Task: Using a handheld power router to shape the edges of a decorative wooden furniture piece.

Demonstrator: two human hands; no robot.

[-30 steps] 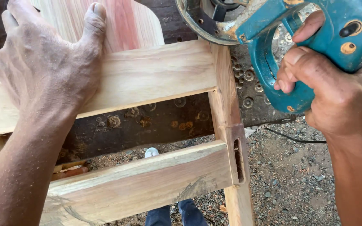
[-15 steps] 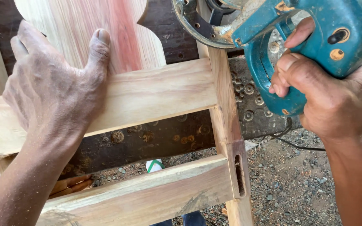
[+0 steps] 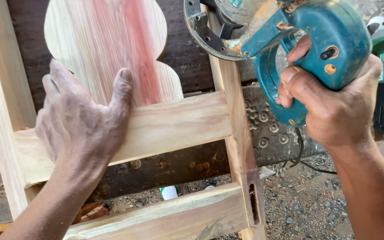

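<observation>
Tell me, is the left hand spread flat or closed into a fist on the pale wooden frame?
Spread flat. The left hand lies palm down on the pale wooden frame, fingers extended onto the curved, red-streaked wooden panel.

Left hand (image 3: pixel 83 126): flat, palm down, 4 fingers spread and pointing up-left, thumb (image 3: pixel 122 91) extended upward and set apart. Forearm entering from lower left, wrist straight. Right hand (image 3: pixel 334 106): closed in a firm grip, fingers (image 3: pixel 296 84) curled inward, knuckles up. Forearm entering from lower right, wrist slightly bent.
</observation>
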